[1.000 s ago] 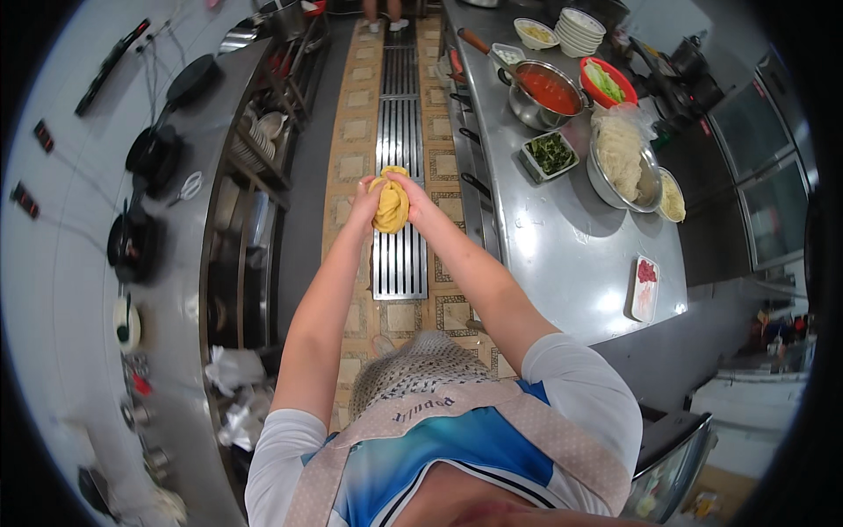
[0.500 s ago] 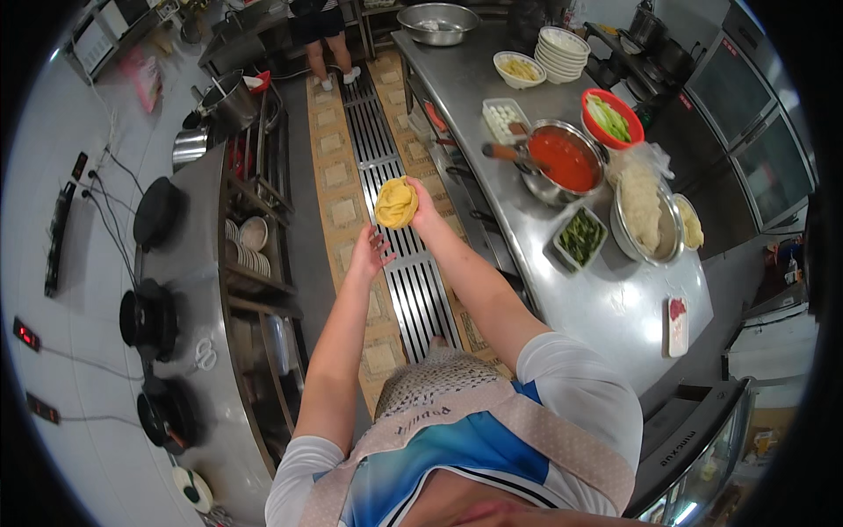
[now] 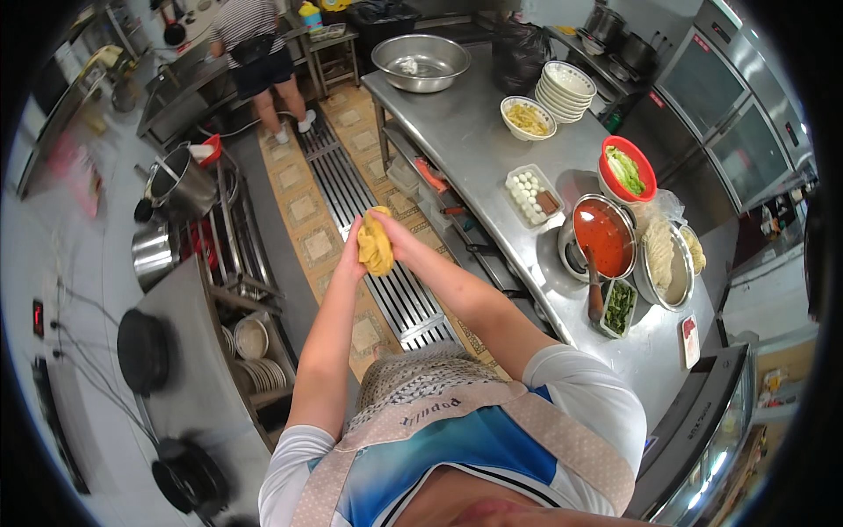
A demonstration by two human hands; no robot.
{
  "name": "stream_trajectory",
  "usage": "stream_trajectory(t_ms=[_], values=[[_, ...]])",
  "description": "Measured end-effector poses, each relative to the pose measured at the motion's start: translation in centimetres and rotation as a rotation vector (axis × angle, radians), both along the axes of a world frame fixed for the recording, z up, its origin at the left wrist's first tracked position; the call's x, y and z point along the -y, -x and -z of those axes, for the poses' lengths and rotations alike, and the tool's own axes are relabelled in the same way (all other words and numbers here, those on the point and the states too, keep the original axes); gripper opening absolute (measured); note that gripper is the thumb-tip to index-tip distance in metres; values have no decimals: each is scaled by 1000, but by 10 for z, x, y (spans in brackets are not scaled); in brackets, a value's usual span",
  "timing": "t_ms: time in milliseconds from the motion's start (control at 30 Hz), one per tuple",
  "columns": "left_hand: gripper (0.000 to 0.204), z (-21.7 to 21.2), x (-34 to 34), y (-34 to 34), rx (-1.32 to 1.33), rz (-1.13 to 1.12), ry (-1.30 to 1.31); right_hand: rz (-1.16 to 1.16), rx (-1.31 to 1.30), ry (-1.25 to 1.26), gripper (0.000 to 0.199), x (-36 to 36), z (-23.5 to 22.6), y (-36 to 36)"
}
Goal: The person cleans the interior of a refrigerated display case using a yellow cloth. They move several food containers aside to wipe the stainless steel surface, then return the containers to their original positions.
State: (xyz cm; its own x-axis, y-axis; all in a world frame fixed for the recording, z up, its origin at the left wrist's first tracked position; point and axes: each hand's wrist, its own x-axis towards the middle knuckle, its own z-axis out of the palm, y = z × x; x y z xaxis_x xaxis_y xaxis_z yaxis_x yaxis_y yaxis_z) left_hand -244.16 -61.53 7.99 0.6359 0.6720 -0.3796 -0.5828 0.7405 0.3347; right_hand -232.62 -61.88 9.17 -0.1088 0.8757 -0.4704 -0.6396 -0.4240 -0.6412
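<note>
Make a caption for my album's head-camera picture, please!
Left hand and right hand hold a yellow bundle between them, near a steel counter with a pot of red liquid.

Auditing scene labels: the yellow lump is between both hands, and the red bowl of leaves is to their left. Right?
Wrong side: the head view shows the red bowl of leaves to their right. The yellow lump is between the left hand and right hand, as stated.

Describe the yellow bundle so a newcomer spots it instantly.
Find the long slotted drain in the tiled floor. In view over it, the left hand and right hand hold the bundle between them. Unlike the grey drain behind, it's yellow and folded.
</note>
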Motion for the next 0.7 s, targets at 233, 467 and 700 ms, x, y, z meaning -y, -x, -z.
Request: stream_trajectory(t_ms=[233, 467, 700], values=[[39, 33, -129, -5, 71, -34, 36, -197, 1101, -225, 71, -130, -14, -6], [40, 44, -240, -40, 19, -88, 62, 84, 324, -125, 42, -262, -50, -233], [37, 40, -340, -70, 60, -256, 105, 1346, 1636, 279, 61, -286, -151, -643]])
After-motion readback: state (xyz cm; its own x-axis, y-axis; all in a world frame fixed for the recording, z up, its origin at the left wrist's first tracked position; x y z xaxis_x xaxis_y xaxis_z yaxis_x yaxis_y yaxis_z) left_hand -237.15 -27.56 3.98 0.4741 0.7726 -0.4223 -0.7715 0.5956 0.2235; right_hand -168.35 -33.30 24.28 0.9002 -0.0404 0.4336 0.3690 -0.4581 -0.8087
